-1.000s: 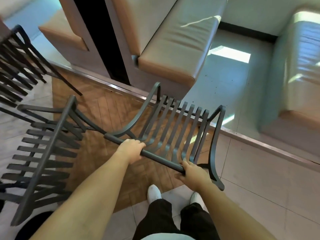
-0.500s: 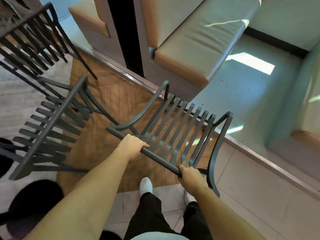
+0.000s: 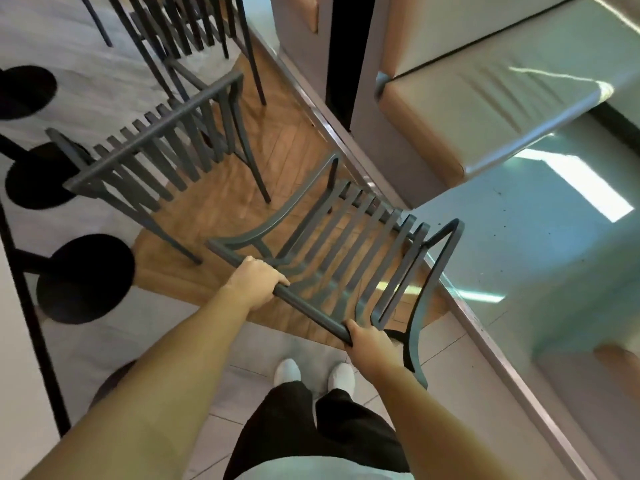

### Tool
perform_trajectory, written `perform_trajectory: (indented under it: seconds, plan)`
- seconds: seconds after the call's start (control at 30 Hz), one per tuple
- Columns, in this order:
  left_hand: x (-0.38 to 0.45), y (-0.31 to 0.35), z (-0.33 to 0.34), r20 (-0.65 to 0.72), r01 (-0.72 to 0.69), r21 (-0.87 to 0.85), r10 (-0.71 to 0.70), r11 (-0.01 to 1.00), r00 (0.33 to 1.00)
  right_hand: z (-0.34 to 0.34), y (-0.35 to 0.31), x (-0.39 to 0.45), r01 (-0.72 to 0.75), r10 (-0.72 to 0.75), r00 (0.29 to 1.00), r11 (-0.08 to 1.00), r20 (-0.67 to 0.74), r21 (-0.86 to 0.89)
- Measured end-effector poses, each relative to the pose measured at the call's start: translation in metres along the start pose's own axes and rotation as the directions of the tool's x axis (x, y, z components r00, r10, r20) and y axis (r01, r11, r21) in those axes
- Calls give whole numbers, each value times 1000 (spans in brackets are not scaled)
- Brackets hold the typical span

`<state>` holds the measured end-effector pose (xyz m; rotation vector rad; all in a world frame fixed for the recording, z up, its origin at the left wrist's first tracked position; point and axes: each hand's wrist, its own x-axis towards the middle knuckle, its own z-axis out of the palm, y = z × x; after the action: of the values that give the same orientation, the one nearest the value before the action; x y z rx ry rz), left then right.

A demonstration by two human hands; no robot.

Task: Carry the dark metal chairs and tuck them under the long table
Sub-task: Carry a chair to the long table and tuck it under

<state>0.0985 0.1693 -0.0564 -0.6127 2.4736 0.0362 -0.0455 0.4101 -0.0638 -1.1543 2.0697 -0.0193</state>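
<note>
Both hands clamped on the top rail of the dark metal chair [image 3: 349,258]: left hand [image 3: 254,284] wrapping the near-left stretch, right hand [image 3: 369,344] gripping the right end. Hanging over the wood floor [image 3: 277,157], just beside a second slatted chair [image 3: 156,157] to the left.

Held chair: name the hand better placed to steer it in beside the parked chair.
Probably left: the left hand grips the top rail nearer the parked chair; the right hand grips the far end.
</note>
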Motion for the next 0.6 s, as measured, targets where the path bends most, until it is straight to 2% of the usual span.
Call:
perform_trajectory:
  seconds: [0.1, 0.23, 0.37, 0.6]
  plan:
    - [-17, 8, 10, 3, 45, -57, -45, 997, 999, -3, 8, -4, 38, -36, 999, 997, 32, -70]
    - [-38, 25, 29, -5, 109, -151, -111, 982, 994, -16, 19, -8, 166, -153, 983, 978, 105, -128]
    - [-55, 49, 35, -27, 171, -224, -182, 959, 983, -25, 40, -4, 234, -215, 966, 963, 145, -131]
    - [-61, 101, 35, 88, 401, -366, -397, 840, 913, -51, 79, 16, 389, -336, 915, 881, 222, -270]
